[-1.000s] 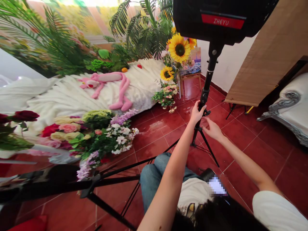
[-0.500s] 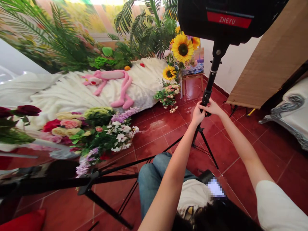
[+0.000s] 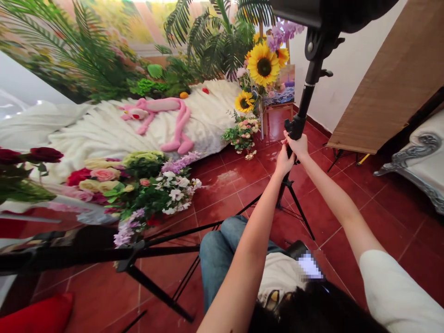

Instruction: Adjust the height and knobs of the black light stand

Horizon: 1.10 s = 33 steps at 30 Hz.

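A black light stand (image 3: 302, 107) rises in front of me, slightly tilted in view, with a black lamp head (image 3: 333, 16) on top, cut off by the upper edge. My right hand (image 3: 298, 145) is wrapped round the pole just under its dark clamp collar (image 3: 294, 125). Just below it, my left hand (image 3: 285, 162) grips the pole too, its fingers partly hidden. The stand's spread legs (image 3: 299, 210) rest on the red tiled floor beneath my hands.
Another black stand (image 3: 166, 251) crosses low on the left. Artificial flowers (image 3: 145, 185) and a pink plush toy (image 3: 165, 105) on a white cloth (image 3: 208, 108) lie beyond. Sunflowers (image 3: 263, 67) stand near the pole. Right are a brown backdrop (image 3: 374, 83) and an ornate white sofa (image 3: 426, 148).
The lamp head and upper pole have risen, and the head's red label has left the view. My right hand has shifted up and left along the pole; the left remains on it.
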Motion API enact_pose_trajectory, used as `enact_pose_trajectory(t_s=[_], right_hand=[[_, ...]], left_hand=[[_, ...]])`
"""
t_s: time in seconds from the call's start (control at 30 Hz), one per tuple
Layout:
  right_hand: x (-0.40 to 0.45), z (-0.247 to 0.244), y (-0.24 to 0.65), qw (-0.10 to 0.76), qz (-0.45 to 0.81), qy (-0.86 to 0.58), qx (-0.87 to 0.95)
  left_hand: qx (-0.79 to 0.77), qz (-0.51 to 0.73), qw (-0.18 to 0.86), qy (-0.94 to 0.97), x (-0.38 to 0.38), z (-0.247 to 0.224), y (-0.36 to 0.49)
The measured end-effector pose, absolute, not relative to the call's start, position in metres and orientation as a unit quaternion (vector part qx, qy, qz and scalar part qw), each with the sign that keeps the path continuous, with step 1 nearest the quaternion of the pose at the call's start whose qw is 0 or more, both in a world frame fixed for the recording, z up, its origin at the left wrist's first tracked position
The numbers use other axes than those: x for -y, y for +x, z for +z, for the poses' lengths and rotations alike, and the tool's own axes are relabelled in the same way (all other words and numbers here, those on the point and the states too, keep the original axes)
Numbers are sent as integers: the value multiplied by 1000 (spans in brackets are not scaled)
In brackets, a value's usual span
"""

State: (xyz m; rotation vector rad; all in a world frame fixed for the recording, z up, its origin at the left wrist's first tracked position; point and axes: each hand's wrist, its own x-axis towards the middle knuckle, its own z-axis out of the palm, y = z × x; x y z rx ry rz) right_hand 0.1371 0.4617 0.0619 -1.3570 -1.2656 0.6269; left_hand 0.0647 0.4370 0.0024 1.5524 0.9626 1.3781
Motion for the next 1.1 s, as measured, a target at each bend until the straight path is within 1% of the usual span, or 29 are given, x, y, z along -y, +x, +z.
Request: enact_pose_trajectory(t_s=[0.1,0.2,0.37,0.53,0.67,0.93,1.1], right_hand=[[-462,69,136,573,268,-551,544],[-463,81,140,571,280,-517,573],[-472,117,143,570,315,-450,611],[-482,160,142,583,308,-415,627],[-486,181,142,589,308,-388,639],[-488,181,147,579,291,-382,659],[-471,163,165,579,229,-391,678]], left_hand=[[-377,555,411,617,-436,4,64],[-396,551,410,610,-434,5,63],[-420,534,433,593,-426,7,64],[-432,538,395,606,-422,9,66],[-430,549,362,619,-423,7,67],[-447,564,320,616,-424,1,69],[-441,555,322,628,-424,1,66]])
